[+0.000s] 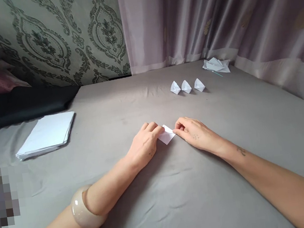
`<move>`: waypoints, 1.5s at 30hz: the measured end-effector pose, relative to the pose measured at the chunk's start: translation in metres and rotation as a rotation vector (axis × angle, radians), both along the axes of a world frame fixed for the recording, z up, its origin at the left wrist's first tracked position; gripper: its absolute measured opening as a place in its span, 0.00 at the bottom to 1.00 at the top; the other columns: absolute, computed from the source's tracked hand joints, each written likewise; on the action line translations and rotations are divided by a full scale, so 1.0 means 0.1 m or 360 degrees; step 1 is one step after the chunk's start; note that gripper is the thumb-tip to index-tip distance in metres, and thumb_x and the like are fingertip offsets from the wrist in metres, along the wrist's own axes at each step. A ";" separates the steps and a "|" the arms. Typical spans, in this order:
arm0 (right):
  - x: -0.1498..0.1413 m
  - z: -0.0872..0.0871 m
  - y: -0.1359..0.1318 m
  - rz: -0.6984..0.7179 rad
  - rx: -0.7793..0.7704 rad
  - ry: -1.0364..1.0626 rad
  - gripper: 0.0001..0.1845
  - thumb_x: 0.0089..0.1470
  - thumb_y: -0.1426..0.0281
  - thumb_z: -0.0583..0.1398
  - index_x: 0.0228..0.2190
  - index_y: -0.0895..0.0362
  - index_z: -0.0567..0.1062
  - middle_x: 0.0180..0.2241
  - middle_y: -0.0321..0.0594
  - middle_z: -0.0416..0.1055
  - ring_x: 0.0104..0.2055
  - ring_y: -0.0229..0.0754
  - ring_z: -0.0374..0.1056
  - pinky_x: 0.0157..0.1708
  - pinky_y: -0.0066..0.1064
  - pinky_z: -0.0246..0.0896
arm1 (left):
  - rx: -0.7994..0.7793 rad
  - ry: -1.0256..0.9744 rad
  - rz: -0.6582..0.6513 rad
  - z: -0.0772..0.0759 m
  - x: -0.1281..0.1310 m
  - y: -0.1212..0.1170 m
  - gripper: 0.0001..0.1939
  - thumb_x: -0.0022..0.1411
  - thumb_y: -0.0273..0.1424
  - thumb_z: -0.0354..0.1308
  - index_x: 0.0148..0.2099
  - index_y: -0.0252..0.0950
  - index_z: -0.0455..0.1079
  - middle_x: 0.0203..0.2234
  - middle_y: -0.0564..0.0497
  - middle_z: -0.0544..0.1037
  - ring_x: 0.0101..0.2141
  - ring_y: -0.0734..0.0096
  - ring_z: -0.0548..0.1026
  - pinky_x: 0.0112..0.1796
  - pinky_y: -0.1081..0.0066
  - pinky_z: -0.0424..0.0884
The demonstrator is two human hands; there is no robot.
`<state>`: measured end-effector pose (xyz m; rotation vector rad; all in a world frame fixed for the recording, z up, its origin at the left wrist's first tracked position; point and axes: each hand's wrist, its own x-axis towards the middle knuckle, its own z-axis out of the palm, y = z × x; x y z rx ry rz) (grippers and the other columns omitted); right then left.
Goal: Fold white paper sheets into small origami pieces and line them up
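Observation:
A small folded square of white paper [166,136] lies on the grey cloth, turned so that its corners point toward me and away. My left hand [146,142] covers its left corner, with thumb and fingers closed on it. At the opposite corner, my right hand [192,131] pinches the edge between thumb and forefinger, the other fingers curled. Crease lines show on the paper's upper half. The parts under my left fingers are hidden.
Three folded paper pieces [186,86] stand in a row beyond my hands. A stack of white sheets [48,133] lies at left, near a black cloth [34,99]. More folded paper [216,65] and a thin pale stick [217,73] rest by the curtain [146,25].

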<state>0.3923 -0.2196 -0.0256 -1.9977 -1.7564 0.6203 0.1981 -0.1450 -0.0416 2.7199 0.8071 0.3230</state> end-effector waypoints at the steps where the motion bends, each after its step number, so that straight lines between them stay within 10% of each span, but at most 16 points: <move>1: 0.02 0.00 0.00 -0.0004 -0.0035 0.0068 0.08 0.57 0.64 0.55 0.29 0.54 0.70 0.30 0.35 0.71 0.29 0.37 0.64 0.29 0.28 0.55 | 0.0056 0.0069 -0.0081 0.01 0.00 0.01 0.19 0.64 0.19 0.39 0.48 0.38 0.67 0.41 0.46 0.71 0.38 0.64 0.65 0.35 0.68 0.66; 6: 0.00 -0.06 -0.02 -0.0097 0.0348 0.0190 0.09 0.57 0.70 0.54 0.36 0.55 0.75 0.35 0.38 0.74 0.34 0.39 0.69 0.36 0.30 0.62 | 0.0312 0.0359 -0.0266 0.09 0.01 -0.01 0.18 0.63 0.19 0.42 0.46 0.35 0.70 0.39 0.44 0.72 0.38 0.63 0.66 0.37 0.66 0.66; 9: -0.15 -0.09 -0.09 0.0232 0.0604 0.0016 0.16 0.60 0.76 0.49 0.43 0.54 0.74 0.43 0.42 0.72 0.45 0.42 0.68 0.46 0.33 0.62 | 0.0369 0.0381 -0.0289 0.12 0.00 -0.04 0.16 0.64 0.20 0.43 0.46 0.35 0.70 0.39 0.44 0.72 0.39 0.62 0.66 0.39 0.66 0.68; 21: -0.35 -0.07 -0.23 0.0427 0.0354 -0.0640 0.21 0.64 0.67 0.47 0.55 0.55 0.66 0.44 0.47 0.68 0.41 0.47 0.62 0.39 0.37 0.63 | 0.0218 0.0423 -0.0012 0.19 -0.09 -0.09 0.15 0.59 0.18 0.46 0.36 0.34 0.73 0.35 0.44 0.73 0.34 0.63 0.69 0.28 0.69 0.66; 38: -0.30 -0.12 0.01 0.0202 0.0484 -0.0310 0.16 0.61 0.67 0.53 0.25 0.55 0.75 0.32 0.39 0.67 0.36 0.39 0.63 0.33 0.29 0.57 | -0.0637 -0.0282 0.0663 0.08 0.06 0.01 0.07 0.55 0.34 0.59 0.32 0.35 0.74 0.38 0.45 0.70 0.40 0.62 0.70 0.41 0.65 0.68; 41: -0.26 -0.16 0.06 0.0155 0.0471 -0.0155 0.08 0.59 0.68 0.57 0.33 0.55 0.76 0.38 0.40 0.69 0.38 0.39 0.65 0.35 0.30 0.60 | -0.0670 -0.0318 0.0658 0.06 0.05 0.02 0.06 0.55 0.33 0.59 0.33 0.35 0.75 0.38 0.46 0.70 0.40 0.63 0.69 0.41 0.66 0.68; 45: -0.20 -0.15 0.08 0.0339 0.0407 -0.0157 0.21 0.59 0.69 0.55 0.54 0.53 0.66 0.53 0.44 0.65 0.48 0.44 0.65 0.42 0.34 0.61 | -0.0641 -0.0356 0.0620 0.04 0.03 0.01 0.06 0.56 0.32 0.59 0.33 0.35 0.75 0.37 0.46 0.69 0.40 0.63 0.69 0.41 0.66 0.67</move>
